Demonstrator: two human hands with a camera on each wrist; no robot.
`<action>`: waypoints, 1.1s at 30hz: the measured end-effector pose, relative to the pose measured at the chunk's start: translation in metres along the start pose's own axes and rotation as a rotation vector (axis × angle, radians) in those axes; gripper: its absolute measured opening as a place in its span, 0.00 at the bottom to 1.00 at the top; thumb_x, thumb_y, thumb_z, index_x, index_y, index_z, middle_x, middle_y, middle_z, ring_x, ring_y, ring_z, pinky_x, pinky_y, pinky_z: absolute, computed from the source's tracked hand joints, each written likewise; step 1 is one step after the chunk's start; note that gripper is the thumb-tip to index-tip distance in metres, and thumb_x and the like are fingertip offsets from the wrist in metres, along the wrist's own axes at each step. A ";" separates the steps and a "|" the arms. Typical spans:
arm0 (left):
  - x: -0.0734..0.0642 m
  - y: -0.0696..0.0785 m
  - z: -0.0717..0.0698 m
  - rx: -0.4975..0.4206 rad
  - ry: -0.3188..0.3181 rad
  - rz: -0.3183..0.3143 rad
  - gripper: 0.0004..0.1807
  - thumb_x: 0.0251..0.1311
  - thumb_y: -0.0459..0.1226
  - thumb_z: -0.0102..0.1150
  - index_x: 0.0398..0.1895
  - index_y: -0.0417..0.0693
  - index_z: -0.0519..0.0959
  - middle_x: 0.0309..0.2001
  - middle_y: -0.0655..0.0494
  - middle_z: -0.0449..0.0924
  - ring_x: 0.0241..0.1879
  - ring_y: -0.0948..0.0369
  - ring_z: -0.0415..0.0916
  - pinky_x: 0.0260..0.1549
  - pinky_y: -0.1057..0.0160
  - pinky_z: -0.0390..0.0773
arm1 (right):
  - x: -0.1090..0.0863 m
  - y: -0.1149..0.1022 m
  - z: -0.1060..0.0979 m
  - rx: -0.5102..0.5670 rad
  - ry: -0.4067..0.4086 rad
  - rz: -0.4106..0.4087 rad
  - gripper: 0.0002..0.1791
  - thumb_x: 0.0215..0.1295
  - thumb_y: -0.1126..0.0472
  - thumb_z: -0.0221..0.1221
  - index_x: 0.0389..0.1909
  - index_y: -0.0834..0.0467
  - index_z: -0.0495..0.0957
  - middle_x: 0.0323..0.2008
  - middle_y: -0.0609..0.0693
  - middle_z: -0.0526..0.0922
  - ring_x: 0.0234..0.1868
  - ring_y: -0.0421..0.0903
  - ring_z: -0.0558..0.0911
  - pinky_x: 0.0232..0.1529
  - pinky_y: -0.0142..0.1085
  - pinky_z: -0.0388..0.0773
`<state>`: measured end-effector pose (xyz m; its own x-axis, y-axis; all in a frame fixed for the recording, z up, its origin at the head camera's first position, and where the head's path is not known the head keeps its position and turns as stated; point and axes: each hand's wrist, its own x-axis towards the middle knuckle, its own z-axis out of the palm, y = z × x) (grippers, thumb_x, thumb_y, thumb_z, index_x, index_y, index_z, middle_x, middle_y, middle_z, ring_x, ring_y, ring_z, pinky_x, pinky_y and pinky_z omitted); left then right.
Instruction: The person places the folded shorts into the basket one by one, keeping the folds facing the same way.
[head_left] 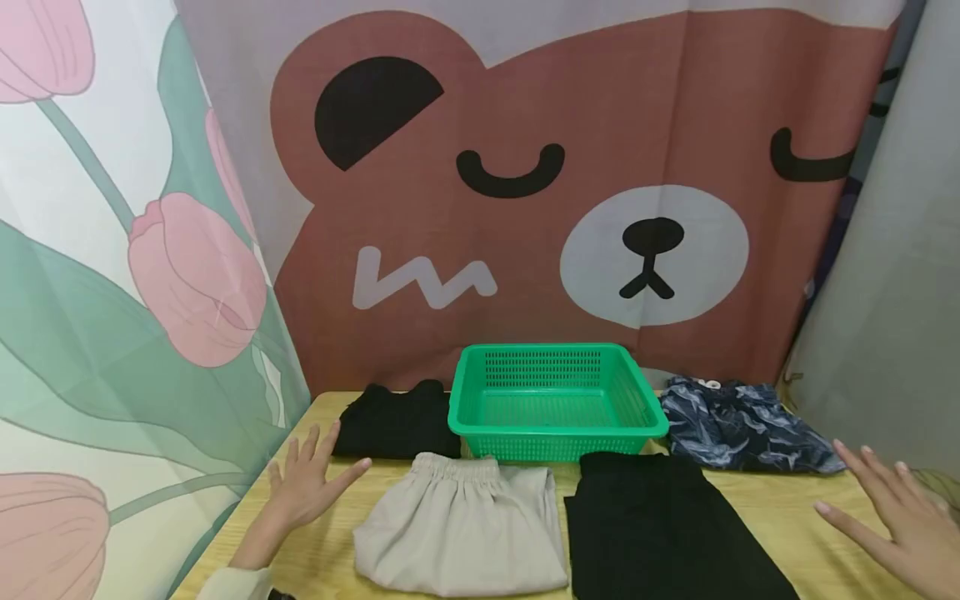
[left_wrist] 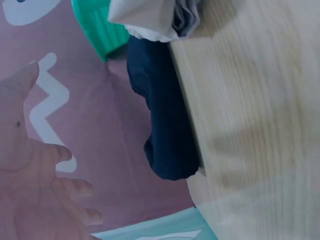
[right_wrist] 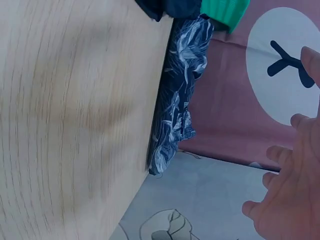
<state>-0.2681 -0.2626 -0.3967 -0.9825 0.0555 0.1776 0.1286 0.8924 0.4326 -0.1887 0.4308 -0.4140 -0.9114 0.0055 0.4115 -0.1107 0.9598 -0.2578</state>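
My left hand [head_left: 303, 483] is held with fingers spread over the table's left side, beside a folded black garment [head_left: 401, 419] and a beige garment with a gathered elastic waist [head_left: 465, 529]. On the far right my right hand [head_left: 896, 521] also has its fingers spread, near a dark blue leaf-patterned garment [head_left: 750, 425]. Both hands hold nothing. A larger folded black garment [head_left: 667, 529] lies right of the beige one. Behind the front pair stands a green plastic basket [head_left: 558, 443] with nothing in it.
Everything lies on a light wooden table [head_left: 772, 508]. A curtain with a brown bear print [head_left: 600, 125] hangs behind it, and a tulip-print curtain [head_left: 90, 333] is at the left. Some olive cloth [head_left: 941, 487] shows at the right edge.
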 end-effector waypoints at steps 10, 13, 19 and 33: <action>0.007 0.016 -0.002 -0.108 0.096 0.106 0.47 0.66 0.58 0.49 0.75 0.34 0.50 0.70 0.25 0.45 0.68 0.29 0.43 0.59 0.31 0.50 | -0.001 0.002 -0.006 0.191 0.021 -0.117 0.50 0.68 0.58 0.58 0.77 0.59 0.31 0.71 0.74 0.35 0.70 0.70 0.30 0.64 0.55 0.18; 0.008 0.019 -0.001 -0.148 0.131 0.118 0.45 0.67 0.57 0.50 0.74 0.34 0.52 0.70 0.27 0.48 0.68 0.32 0.46 0.59 0.33 0.53 | 0.000 -0.002 -0.010 0.263 -0.030 -0.070 0.48 0.71 0.59 0.55 0.76 0.58 0.28 0.71 0.74 0.31 0.68 0.75 0.31 0.60 0.65 0.22; 0.008 0.026 0.000 -0.191 0.212 0.141 0.42 0.68 0.55 0.51 0.71 0.31 0.57 0.68 0.30 0.57 0.67 0.36 0.53 0.60 0.37 0.56 | 0.004 -0.010 -0.018 0.453 -0.131 0.059 0.42 0.78 0.57 0.44 0.74 0.59 0.23 0.69 0.76 0.25 0.66 0.74 0.27 0.49 0.77 0.29; 0.009 0.044 0.000 -0.330 0.209 0.077 0.33 0.67 0.53 0.54 0.64 0.35 0.69 0.61 0.36 0.69 0.56 0.41 0.71 0.53 0.44 0.70 | 0.008 -0.017 -0.021 0.538 -0.131 0.134 0.36 0.80 0.56 0.38 0.75 0.47 0.25 0.60 0.85 0.51 0.61 0.70 0.56 0.49 0.73 0.50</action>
<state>-0.2711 -0.2227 -0.3759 -0.9241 -0.0058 0.3821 0.2710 0.6951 0.6659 -0.1861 0.4206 -0.3878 -0.9691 0.0493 0.2418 -0.1461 0.6752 -0.7230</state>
